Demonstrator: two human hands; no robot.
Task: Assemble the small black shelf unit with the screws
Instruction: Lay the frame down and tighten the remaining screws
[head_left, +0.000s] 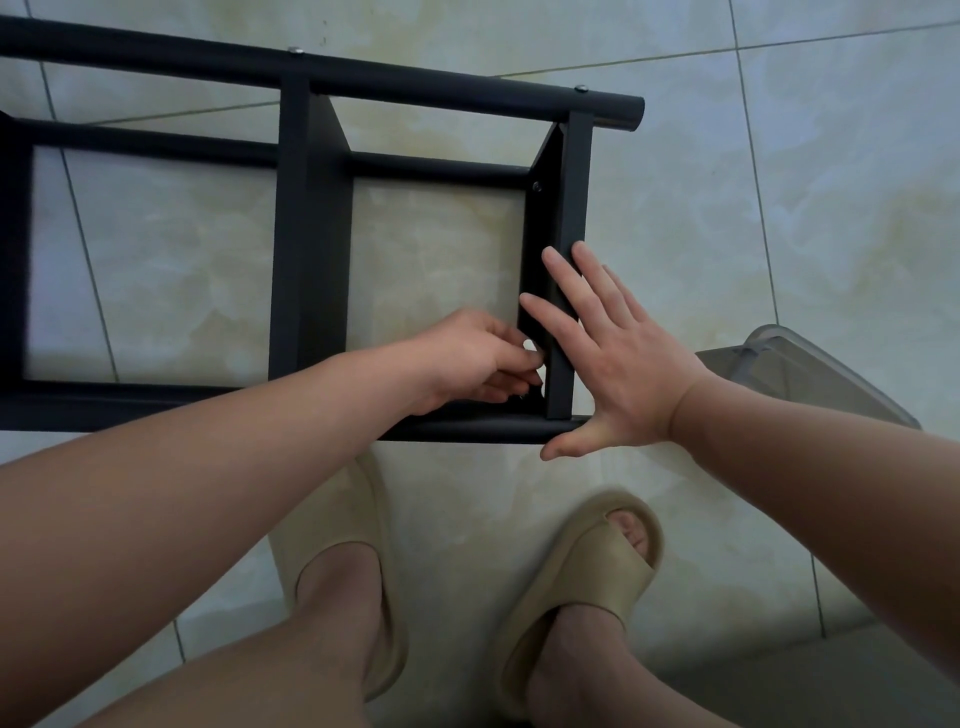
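Soft, diffuse light, moderately dim, with a greenish cast and no hard-edged shadows. The glossy floor (779, 208) carries a pale sheen beyond the right hand (613, 364). The inner faces of the black shelf unit (311, 234) beside the left hand (467, 358) lose detail to darkness. A small pale object (530, 347) pinched in that hand's fingertips is too blurred to identify. Wide-angle distortion bows tile joints towards the edges; corners darken; forearms behind the hands appear enlarged and soft.
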